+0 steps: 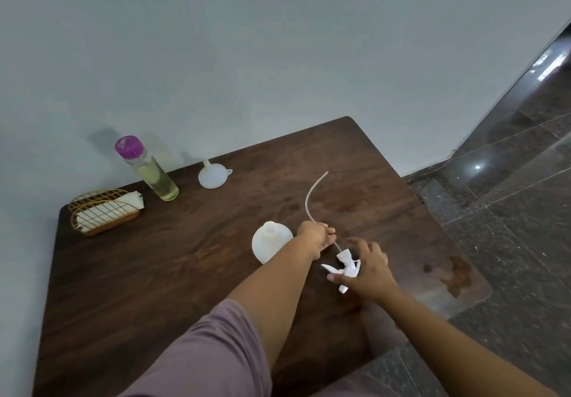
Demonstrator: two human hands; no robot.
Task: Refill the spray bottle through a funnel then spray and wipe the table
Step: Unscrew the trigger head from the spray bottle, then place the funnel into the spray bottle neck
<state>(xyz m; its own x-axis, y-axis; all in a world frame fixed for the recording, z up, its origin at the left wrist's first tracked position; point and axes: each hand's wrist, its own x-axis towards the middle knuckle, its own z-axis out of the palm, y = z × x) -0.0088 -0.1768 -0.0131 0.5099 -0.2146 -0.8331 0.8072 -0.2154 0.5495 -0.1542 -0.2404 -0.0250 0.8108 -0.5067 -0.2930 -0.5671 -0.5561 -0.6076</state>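
The white spray bottle (265, 246) stands uncapped on the brown table (173, 266), its neck open. Just right of it my left hand (315, 239) pinches the thin clear dip tube (310, 194), which curves up and away over the table. The tube runs down to the white trigger spray head (346, 265), which my right hand (369, 270) grips from the right, thumb under it. A white funnel (212, 175) lies upside down near the far edge. Left of the funnel stands a clear refill bottle (151, 174) with a purple cap and yellowish liquid.
A gold wire basket (102, 211) holding white napkins sits at the table's far left corner. A pale worn patch (454, 276) marks the table near its right edge. A grey wall runs behind the table, and dark tiled floor (509, 226) lies to the right.
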